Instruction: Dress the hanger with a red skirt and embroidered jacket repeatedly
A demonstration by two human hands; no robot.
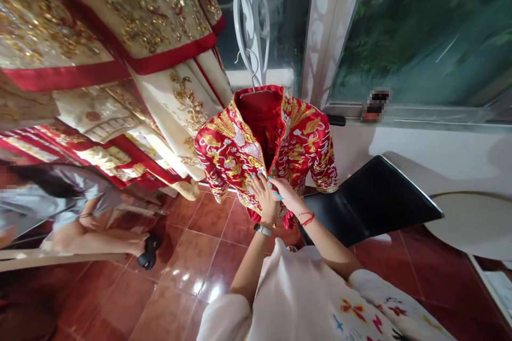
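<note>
A red jacket (308, 136) with gold and white embroidery hangs on a wire hanger (253, 72), its collar and upper front parted over a red lining. My left hand (264, 200), with a watch on the wrist, lies on the jacket's front with its fingers stretched out; its thumb is hidden. Beside it and partly over it, my right hand (286, 194) has its fingers bent at the front edge, closed on the jacket. A red string bracelet circles the right wrist. Teal nails show on both hands. Whatever lies under the fingers is hidden.
Cream and red garments with gold sequins (160, 16) hang at the left. A white scrolled metal frame (250, 16) rises behind the jacket, beside windows. A black chair (372, 202) and round white table (476, 224) stand right. A person (92, 213) sits at left.
</note>
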